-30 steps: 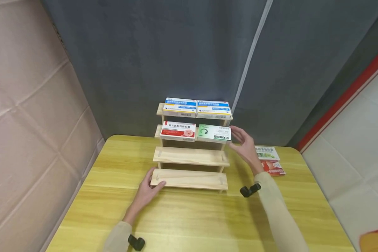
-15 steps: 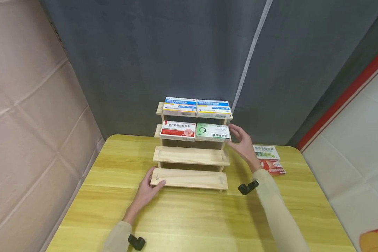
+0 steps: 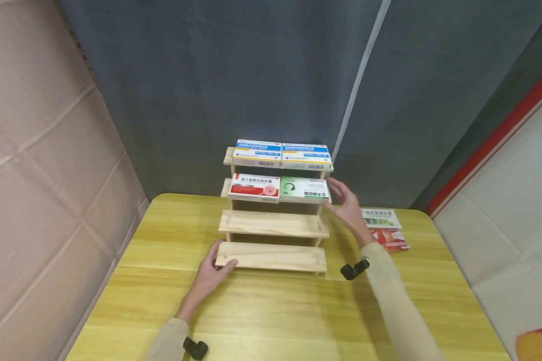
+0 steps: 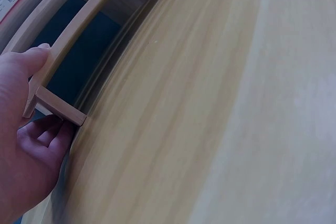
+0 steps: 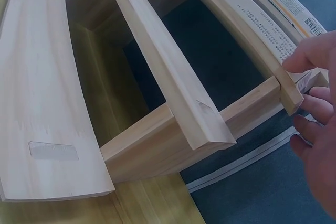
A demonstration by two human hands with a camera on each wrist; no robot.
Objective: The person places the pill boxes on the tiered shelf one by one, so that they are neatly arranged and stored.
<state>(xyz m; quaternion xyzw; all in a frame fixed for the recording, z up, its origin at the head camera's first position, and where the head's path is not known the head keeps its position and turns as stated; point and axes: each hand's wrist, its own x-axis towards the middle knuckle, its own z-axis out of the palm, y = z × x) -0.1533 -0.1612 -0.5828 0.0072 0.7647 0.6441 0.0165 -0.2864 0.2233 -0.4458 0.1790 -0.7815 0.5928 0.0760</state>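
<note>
A stepped wooden display rack (image 3: 271, 222) stands on the table, four tiers high. My left hand (image 3: 210, 273) grips the left end of its lowest tier, thumb on top and the other fingers around the end and underneath, as the left wrist view shows. On the second tier from the top, a green-and-white medicine box (image 3: 303, 188) lies against a red-and-white medicine box (image 3: 255, 186). My right hand (image 3: 347, 208) holds the green-and-white box at its right end, thumb at the front corner and index finger towards the back; its other fingers curl beside the tier's end.
Two blue-and-white medicine boxes (image 3: 258, 153) lie side by side on the top tier. Right of the rack, a white-and-green box (image 3: 381, 218) and a red box (image 3: 390, 240) lie on the table (image 3: 271, 311). A dark curtain (image 3: 217, 90) hangs behind.
My right hand has shifted slightly left with the green-and-white medicine box, whose gap to the red-and-white box has closed. My left hand has stayed on the rack.
</note>
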